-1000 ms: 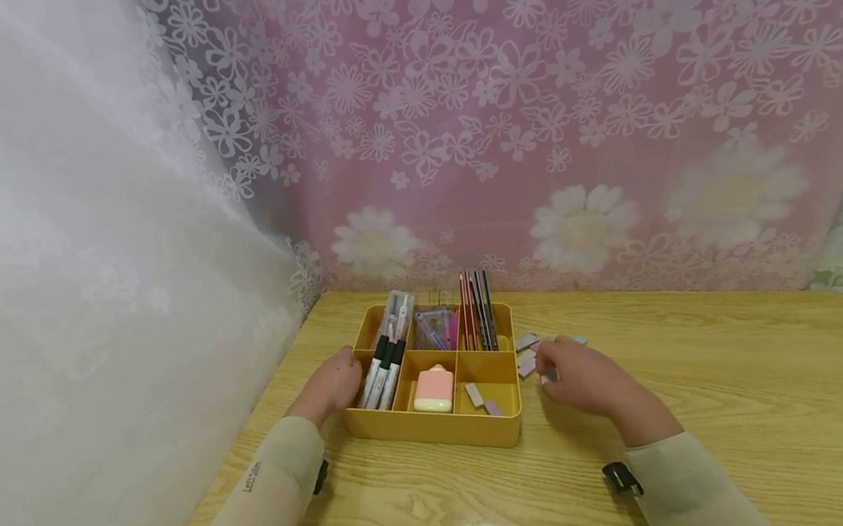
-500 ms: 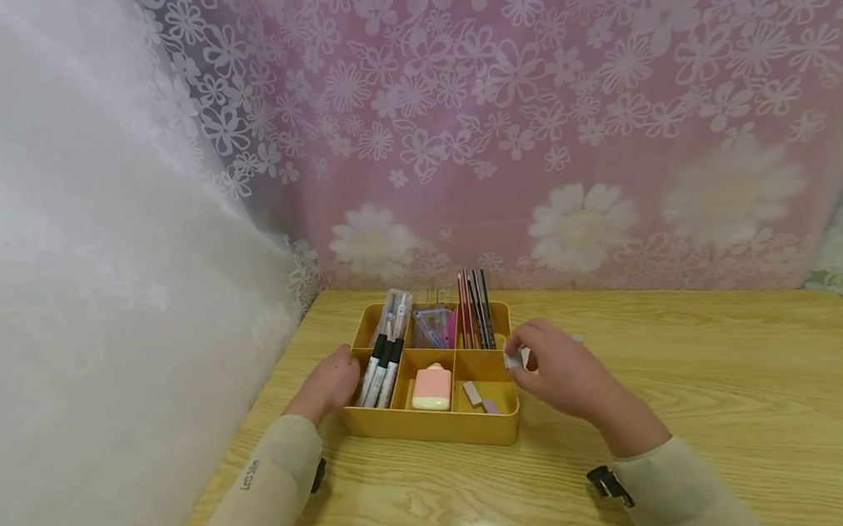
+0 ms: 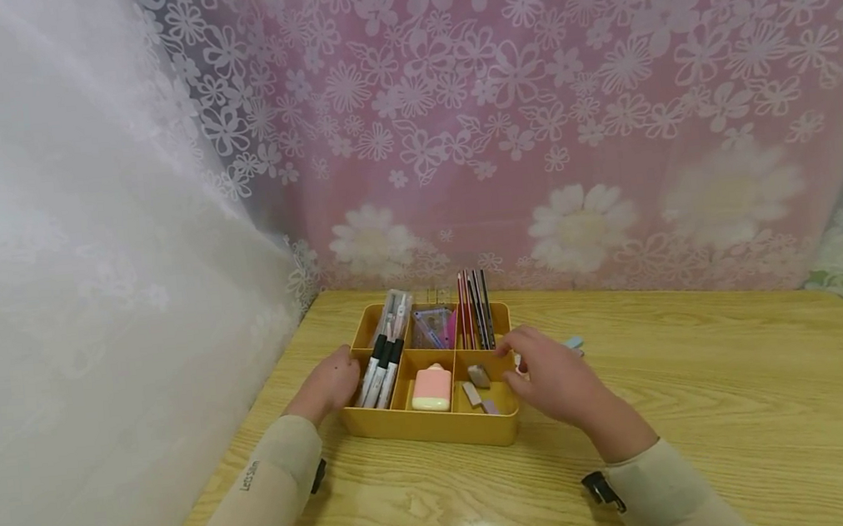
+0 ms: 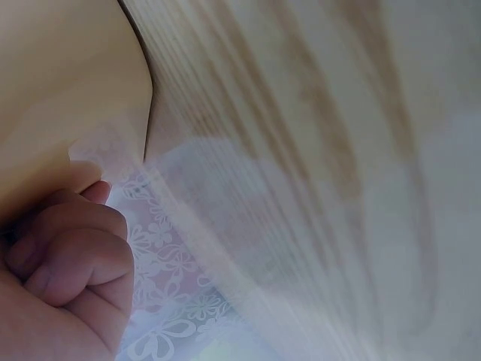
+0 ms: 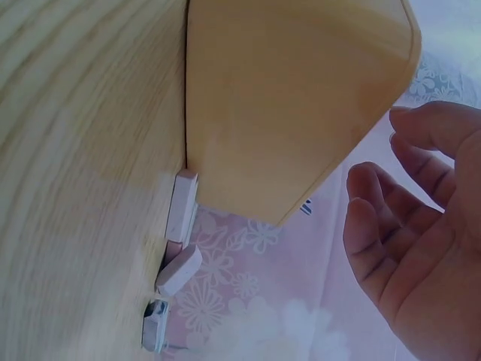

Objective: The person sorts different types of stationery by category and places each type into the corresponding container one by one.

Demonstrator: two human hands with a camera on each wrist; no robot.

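A yellow compartment box [image 3: 429, 429] stands on the wooden table. My left hand [image 3: 332, 378] grips its left wall; in the left wrist view the fingers [image 4: 83, 259] are curled against the box, with their far side hidden. Over the right rim, my right hand [image 3: 555, 372] hangs with fingers loosely bent and apart, holding nothing. Below it, in the front right compartment, lie a greyish eraser [image 3: 479, 376] and two paler ones, a white eraser [image 3: 472, 393] and a lilac eraser [image 3: 490, 406]. More erasers [image 5: 180, 269] lie on the table beside the box's right wall.
Other compartments hold black-capped markers [image 3: 381, 375], a pink bottle-shaped item [image 3: 432, 387], set squares [image 3: 433, 327] and upright pencils [image 3: 477, 312]. A light blue eraser [image 3: 575, 341] lies right of my right hand. A pink floral curtain [image 3: 567, 117] hangs behind the table.
My right hand has moved left from the loose erasers to the box with a greyish eraser and let it go into the front right compartment. My left hand stays at the left wall.
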